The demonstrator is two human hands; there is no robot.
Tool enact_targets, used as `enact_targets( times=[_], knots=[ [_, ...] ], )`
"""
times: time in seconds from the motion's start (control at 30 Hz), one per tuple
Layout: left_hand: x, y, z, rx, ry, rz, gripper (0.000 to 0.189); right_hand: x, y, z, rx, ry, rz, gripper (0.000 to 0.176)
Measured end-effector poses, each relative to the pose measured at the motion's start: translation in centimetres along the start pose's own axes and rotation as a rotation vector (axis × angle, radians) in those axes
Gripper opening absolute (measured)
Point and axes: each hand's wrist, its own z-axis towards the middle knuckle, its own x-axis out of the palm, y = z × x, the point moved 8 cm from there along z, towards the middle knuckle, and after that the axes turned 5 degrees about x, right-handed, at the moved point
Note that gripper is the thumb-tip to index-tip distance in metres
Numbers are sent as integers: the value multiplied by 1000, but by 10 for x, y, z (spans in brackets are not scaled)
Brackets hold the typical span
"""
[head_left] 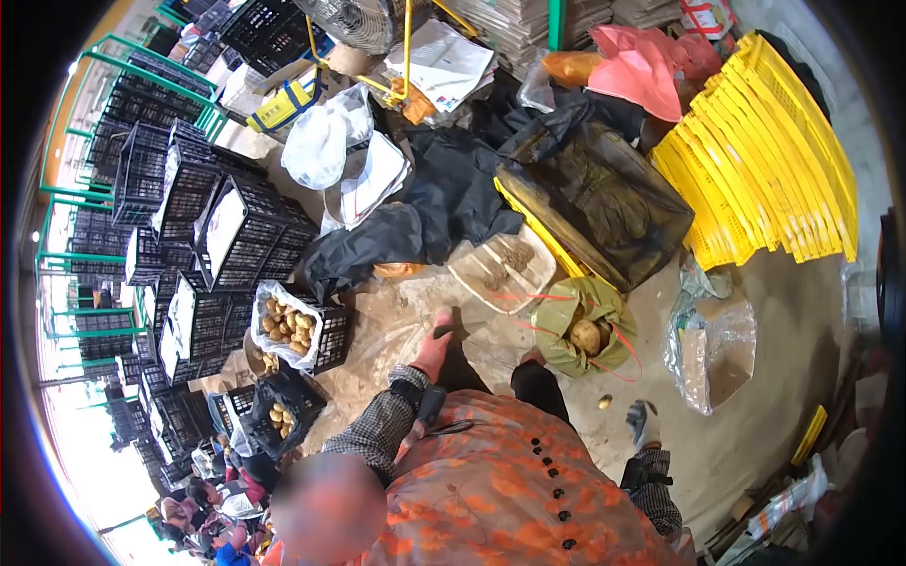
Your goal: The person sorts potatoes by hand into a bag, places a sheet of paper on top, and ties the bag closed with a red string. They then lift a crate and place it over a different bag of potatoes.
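My left hand (436, 347) reaches ahead over the dirt floor (401, 316) and my right hand (641, 418) sits low just beside a loose potato (604, 402), neither grip discernible, with the green potato sack (562, 323) beyond and between them; lifting the potato cleanly, I judge, needs fingers fully around it.

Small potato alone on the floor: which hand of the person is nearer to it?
Right. The right hand is just beside the small potato, slightly below it in the picture. The left hand is far off on its other side, toward the black crate.
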Motion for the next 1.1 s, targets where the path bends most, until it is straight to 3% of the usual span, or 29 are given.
enact_targets(
  times=[0.2,0.27,0.37,0.47,0.5,0.57,0.63,0.67,0.7,0.73,0.8,0.93,1.0,1.07,1.1],
  knots=[
    [-73,2,41,-145,-11,-160,22,54,-61,-2,161,-62,-309,19],
    [-97,-3,83,176,97,169,19,104,-67,-8,175,-58,-312,19],
    [-120,-6,143,199,138,187,17,192,-68,-18,145,14,-242,20],
    [-143,12,202,-20,120,114,19,290,-59,-46,167,19,-353,19],
    [-134,-37,187,-159,88,-4,19,329,-54,-52,160,94,-472,19],
    [-134,-62,194,-188,80,-17,18,387,-44,-54,131,207,-873,20],
    [-134,-76,202,-181,109,-2,18,429,-30,-40,71,256,-887,21],
    [-135,-90,205,38,203,296,21,454,-22,-34,-1,306,-886,23],
    [-138,-74,212,-42,214,245,21,482,-6,-37,37,295,-686,21],
    [-139,-56,216,-126,222,192,22,480,-5,-15,-77,277,-750,20],
    [-143,-41,214,-171,216,178,22,526,12,-15,19,278,-565,20],
    [-148,-7,200,-256,169,-86,17,548,-4,30,25,379,-639,19],
    [-153,-36,184,-328,81,-214,17,544,-26,63,104,368,-667,17],
    [-171,-29,172,-385,23,-184,20,549,-46,92,177,371,-779,17],
    [-179,-35,170,-369,-4,-177,20,556,-49,104,89,356,-989,17]
  ],
)
